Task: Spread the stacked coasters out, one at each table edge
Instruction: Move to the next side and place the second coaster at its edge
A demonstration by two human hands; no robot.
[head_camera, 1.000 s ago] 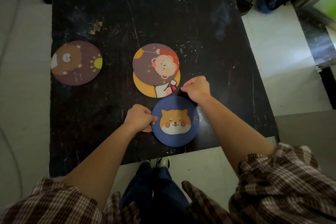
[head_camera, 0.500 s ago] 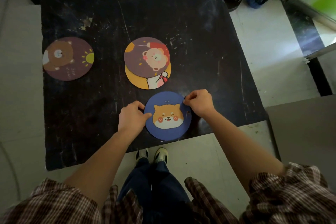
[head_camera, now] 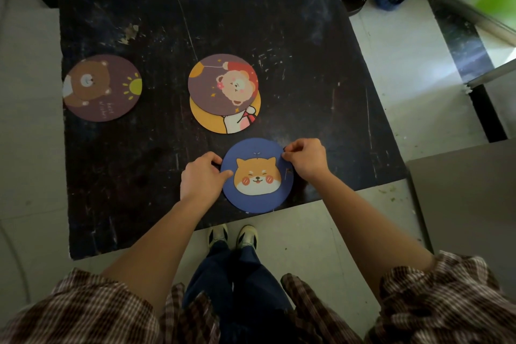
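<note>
Coasters are spread partway across a scratched black table (head_camera: 279, 22) — four of them, all round with cartoon animals. The blue dog coaster (head_camera: 257, 175) sits at the near edge, right at the lip closest to the person, with its lower rim just about at the table's boundary. Both hands are on it: the left hand (head_camera: 202, 180) pinches its left rim, thumb lying on top of the blue face, and the right hand (head_camera: 305, 159) pinches the upper right rim with fingers curled tight. So both grips are narrow, closed on that one coaster.

Further in, near the middle of the table, two coasters are still overlapped — a purple bear coaster (head_camera: 222, 84) with a balloon lies on top of a yellow coaster (head_camera: 220, 121), which pokes out below it toward the person. They're a short gap away from the blue one, not touching it.

Over at the left edge, a brown bear coaster (head_camera: 102, 88) with a little sun on it lies flat, its left rim at the table's side, well apart from everything else.

Plaid sleeves (head_camera: 446, 301) are pushed up past the elbows, and dark trousers and shoes (head_camera: 233, 236) show on the pale floor below the table edge.
</note>
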